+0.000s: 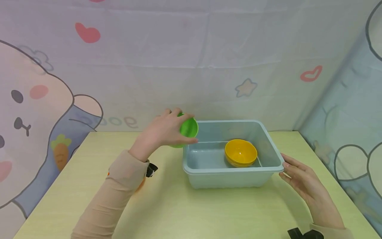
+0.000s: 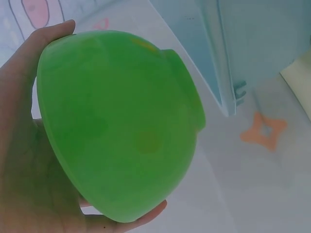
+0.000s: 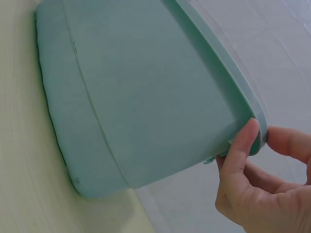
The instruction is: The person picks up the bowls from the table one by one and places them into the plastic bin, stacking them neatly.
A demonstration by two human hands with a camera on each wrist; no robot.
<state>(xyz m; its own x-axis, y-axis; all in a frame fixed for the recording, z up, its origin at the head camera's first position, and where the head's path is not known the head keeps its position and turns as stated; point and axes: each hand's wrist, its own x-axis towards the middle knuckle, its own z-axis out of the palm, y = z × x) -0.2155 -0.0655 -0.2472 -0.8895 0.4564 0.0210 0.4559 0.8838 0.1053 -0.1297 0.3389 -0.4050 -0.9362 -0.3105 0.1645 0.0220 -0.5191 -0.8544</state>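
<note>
A green bowl (image 1: 189, 127) is held by my left hand (image 1: 165, 130), tipped on its side just left of the bin's rim. In the left wrist view, thumb and fingers span the rim of the green bowl (image 2: 121, 126), its foot facing away from the palm. The pale blue plastic bin (image 1: 226, 179) stands on the table. Inside it, toward the right, sits a yellow bowl (image 1: 240, 152), seemingly stacked on another. My right hand (image 1: 307, 186) pinches the bin's front right corner; the right wrist view shows thumb and fingers on the rim of the bin (image 3: 146, 87).
An orange thing (image 1: 140, 184) on the table is mostly hidden behind my left forearm. A printed cloth (image 1: 179, 66) hangs behind the light wooden table (image 1: 191, 215) and along its right side.
</note>
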